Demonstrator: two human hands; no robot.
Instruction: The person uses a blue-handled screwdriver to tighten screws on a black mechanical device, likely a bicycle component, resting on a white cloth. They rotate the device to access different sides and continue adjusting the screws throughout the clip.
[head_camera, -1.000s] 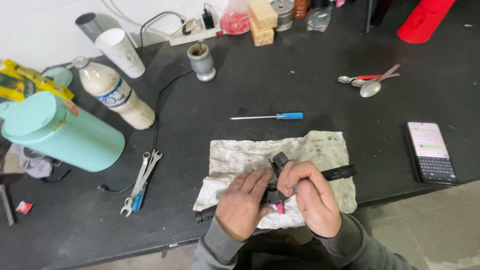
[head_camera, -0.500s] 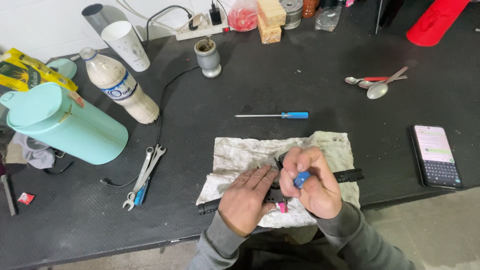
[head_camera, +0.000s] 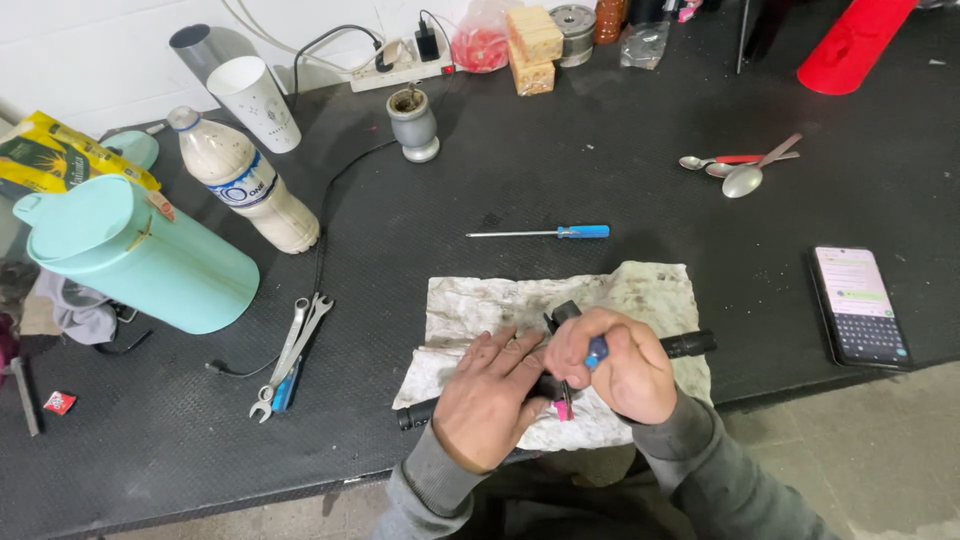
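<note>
The head view looked down on a black worktop where a stained white rag lay spread near the front edge. Across the rag ran a long black handlebar-like part, one end jutting out to the right of the right hand, the other end poking out to the left, below the left hand. The left hand lay over the middle of the part, fingers curled down on it and pinning it against the rag. The right hand, just beside and touching the left, was closed around a small blue-handled tool, held upright over the part; its tip was hidden, so where it met the part could not be told. A small pink piece showed under the part between the two hands. Farther back lay a blue-handled screwdriver, well apart from the hands. To the left sat wrenches, a teal jug on its side, and a plastic bottle. To the right lay a phone with its screen lit, and spoons.
</note>
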